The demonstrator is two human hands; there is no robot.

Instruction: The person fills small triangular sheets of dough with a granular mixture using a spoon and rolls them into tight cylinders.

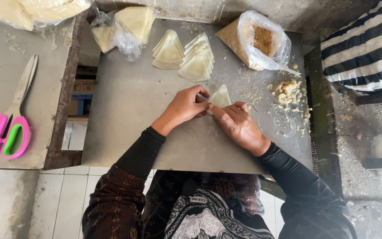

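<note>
Head view shows both hands meeting over a pale triangular wrapper (pixel 220 97) on the metal table (pixel 129 106). Left hand (pixel 183 107) pinches the wrapper's near left edge, fingers curled closed on it; right hand (pixel 239 126) presses thumb and forefinger on the lower right corner, closed on it as well. The two hands touch at the fingertips, so the wrapper is held between them, lying flat near the table's middle with its wide end pointing away from the person.

I judge the step in hand to be folding or sealing this wrapper into a triangle: the far end looks flat, and whether any filling sits inside is hidden by the fingers.

Behind the hands lie two stacks of folded triangles (pixel 184 55), fanned and touching each other. Further left sits a plastic bag of wrappers (pixel 127 26). At the back right an open bag of brown crumbs (pixel 259 42) leans on its side, and a small pile of pale filling (pixel 287 91) rests just right of the hands, with crumbs scattered around it. Scissors (pixel 9 124) with pink and green handles lie well apart on the left table.

The next move seems to call for a light, even pinch so the thin sheet creases without tearing.
</note>
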